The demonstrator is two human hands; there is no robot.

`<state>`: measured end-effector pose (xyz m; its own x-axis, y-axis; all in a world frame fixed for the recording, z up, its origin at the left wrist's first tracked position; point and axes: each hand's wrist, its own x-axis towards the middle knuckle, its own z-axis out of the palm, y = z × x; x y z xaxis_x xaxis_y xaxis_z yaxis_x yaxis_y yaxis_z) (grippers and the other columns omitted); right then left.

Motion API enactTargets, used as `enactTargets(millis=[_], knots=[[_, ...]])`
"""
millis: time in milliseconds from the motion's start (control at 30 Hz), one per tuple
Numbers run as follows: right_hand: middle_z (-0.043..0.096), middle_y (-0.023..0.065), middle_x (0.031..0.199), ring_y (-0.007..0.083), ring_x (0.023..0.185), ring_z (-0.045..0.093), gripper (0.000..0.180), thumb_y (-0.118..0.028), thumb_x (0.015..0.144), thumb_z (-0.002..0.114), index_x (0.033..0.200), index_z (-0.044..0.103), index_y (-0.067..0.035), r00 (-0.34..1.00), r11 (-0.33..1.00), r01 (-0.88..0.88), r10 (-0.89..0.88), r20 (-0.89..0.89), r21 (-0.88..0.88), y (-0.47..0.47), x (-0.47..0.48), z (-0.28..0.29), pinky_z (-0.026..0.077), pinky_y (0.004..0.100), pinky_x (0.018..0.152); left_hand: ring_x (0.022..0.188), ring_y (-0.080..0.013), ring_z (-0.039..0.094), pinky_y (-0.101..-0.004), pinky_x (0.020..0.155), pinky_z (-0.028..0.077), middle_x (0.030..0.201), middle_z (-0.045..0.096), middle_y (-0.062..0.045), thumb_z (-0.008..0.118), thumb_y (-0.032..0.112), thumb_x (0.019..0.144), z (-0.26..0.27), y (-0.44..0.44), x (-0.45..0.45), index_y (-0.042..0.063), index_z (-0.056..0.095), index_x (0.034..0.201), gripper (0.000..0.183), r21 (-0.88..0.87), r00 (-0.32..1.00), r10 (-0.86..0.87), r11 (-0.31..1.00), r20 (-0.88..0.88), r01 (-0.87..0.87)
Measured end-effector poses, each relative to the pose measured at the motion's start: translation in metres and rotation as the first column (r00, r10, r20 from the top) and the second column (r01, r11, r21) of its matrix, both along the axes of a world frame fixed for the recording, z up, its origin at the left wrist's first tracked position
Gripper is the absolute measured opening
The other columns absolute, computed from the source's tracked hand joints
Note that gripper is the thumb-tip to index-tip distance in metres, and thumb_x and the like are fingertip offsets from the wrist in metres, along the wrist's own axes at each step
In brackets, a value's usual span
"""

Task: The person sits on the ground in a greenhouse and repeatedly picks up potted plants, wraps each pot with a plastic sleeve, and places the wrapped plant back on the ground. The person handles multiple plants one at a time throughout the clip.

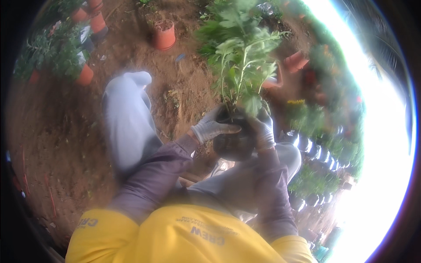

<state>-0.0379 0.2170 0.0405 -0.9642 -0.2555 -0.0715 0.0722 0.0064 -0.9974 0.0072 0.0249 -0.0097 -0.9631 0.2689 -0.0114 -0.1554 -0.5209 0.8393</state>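
A leafy green plant (241,65) stands in a black plant pot (232,144) in front of me, above my bent legs. My left hand (213,126), in a pale knitted glove, grips the pot's left side, its thumb lying across the front near the rim. From the right side my right hand (263,126), gloved the same way, holds the pot near its rim, under the lower leaves. The fingers behind the pot are hidden. Leaves and pot are somewhat blurred.
An orange plant pot (164,34) with soil stands on bare ground ahead. Another orange pot (296,61) lies tilted at right. Potted plants (52,52) are at upper left. Rows of plants in black bags (315,151) line the right, beside strong glare.
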Motion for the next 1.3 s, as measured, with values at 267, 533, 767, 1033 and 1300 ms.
enactTargets(millis=[267, 533, 767, 1033, 1300], knots=[[0.064, 0.0012, 0.099, 0.0114, 0.089, 0.06, 0.026, -0.008, 0.085, 0.071, 0.109, 0.063, -0.005, 0.979, 0.977, 0.201, -0.197, -0.059, 0.074, -0.03, 0.016, 0.002, 0.051, 0.0267, 0.08, 0.113, -0.0217, 0.058, -0.0349, 0.1, 0.047, 0.121, 0.062, -0.014, 0.087, 0.029, 0.073, 0.033, -0.009, 0.01, -0.002, 0.052, 0.129, 0.073, -0.184, 0.989, 0.084, 0.981, 0.118, -0.061], [0.066, 0.0112, 0.108, 0.0221, 0.103, 0.063, 0.056, -0.015, 0.076, 0.077, 0.126, 0.055, 0.001, 0.956, 0.812, 0.269, -0.158, -0.249, 0.518, -0.05, 0.022, -0.002, 0.052, 0.0333, 0.088, 0.106, -0.0219, 0.062, -0.0322, 0.091, 0.052, 0.115, 0.066, -0.011, 0.091, 0.029, 0.067, 0.02, -0.001, 0.008, -0.001, 0.056, 0.126, 0.075, -0.425, 0.98, 0.159, 0.9, 0.119, -0.094], [0.069, 0.0122, 0.111, 0.0162, 0.099, 0.064, 0.04, -0.009, 0.089, 0.07, 0.125, 0.06, 0.004, 0.972, 0.955, 0.203, -0.17, -0.164, 0.216, -0.044, 0.015, 0.01, 0.05, 0.0266, 0.091, 0.096, -0.0195, 0.065, -0.0304, 0.086, 0.053, 0.105, 0.069, -0.005, 0.08, 0.01, 0.08, -0.017, -0.009, 0.004, 0.004, 0.062, 0.121, 0.045, 0.198, 0.944, 0.149, 0.957, 0.293, -0.212], [0.07, 0.0082, 0.098, 0.0167, 0.085, 0.064, 0.029, -0.019, 0.091, 0.067, 0.111, 0.069, 0.001, 0.927, 0.955, -0.297, 0.294, 0.234, -0.024, -0.009, -0.015, 0.002, 0.053, 0.0304, 0.074, 0.098, -0.0167, 0.065, -0.0289, 0.086, 0.054, 0.108, 0.068, -0.004, 0.079, 0.002, 0.077, -0.024, -0.015, 0.001, 0.006, 0.062, 0.123, 0.048, 0.241, 0.993, 0.069, 0.966, 0.091, -0.09], [0.071, 0.011, 0.082, 0.0171, 0.07, 0.066, 0.014, -0.013, 0.085, 0.067, 0.09, 0.073, -0.002, 0.904, 0.604, -0.049, 0.365, -0.222, 0.795, -0.032, 0.0, -0.011, 0.052, 0.0302, 0.066, 0.097, -0.0185, 0.06, -0.0328, 0.085, 0.05, 0.107, 0.064, -0.007, 0.082, 0.011, 0.075, -0.007, -0.012, 0.012, 0.002, 0.06, 0.119, 0.05, -0.133, 0.976, 0.009, 0.991, 0.22, 0.021]])
